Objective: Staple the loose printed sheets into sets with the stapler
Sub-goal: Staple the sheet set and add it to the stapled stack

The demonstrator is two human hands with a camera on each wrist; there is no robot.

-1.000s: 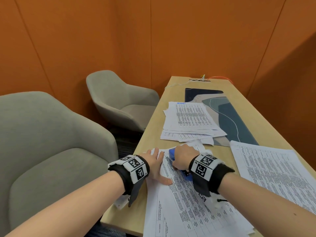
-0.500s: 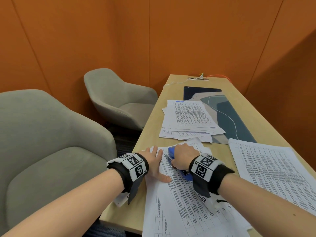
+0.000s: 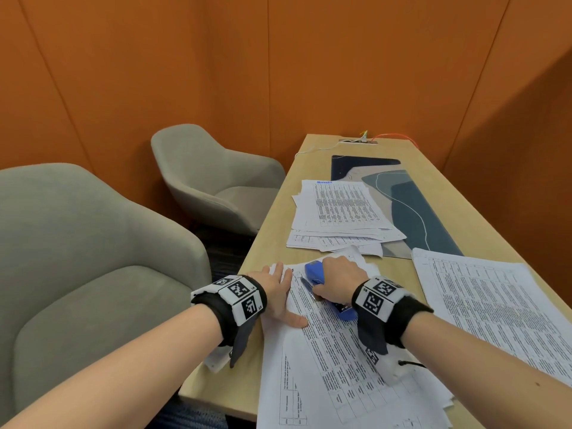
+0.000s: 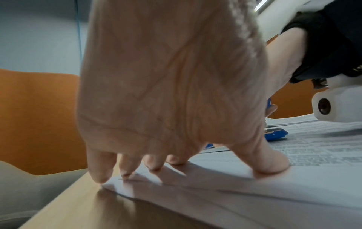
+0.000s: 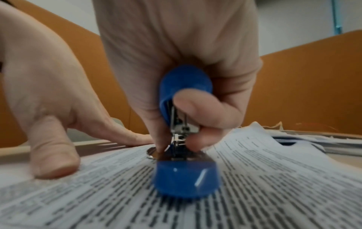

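A blue stapler (image 3: 316, 275) (image 5: 185, 108) stands on the top left corner of a set of printed sheets (image 3: 334, 360) (image 5: 254, 193) at the table's near left edge. My right hand (image 3: 337, 281) (image 5: 176, 120) grips the stapler from above, thumb and fingers curled round its body. My left hand (image 3: 278, 294) (image 4: 172, 164) lies flat beside it, with straight fingers and thumb pressing the sheets' left margin (image 4: 215, 178) down. The stapler's mouth is hidden by my right hand.
A loose pile of printed sheets (image 3: 340, 215) lies further back on a dark desk mat (image 3: 418, 212). Another stack (image 3: 495, 305) lies at my right. Two grey armchairs (image 3: 77, 258) stand left of the wooden table (image 3: 272, 230). Cables (image 3: 390, 137) lie at the far end.
Both hands and the stapler stay in place on the sheets; only the head view has shifted slightly.
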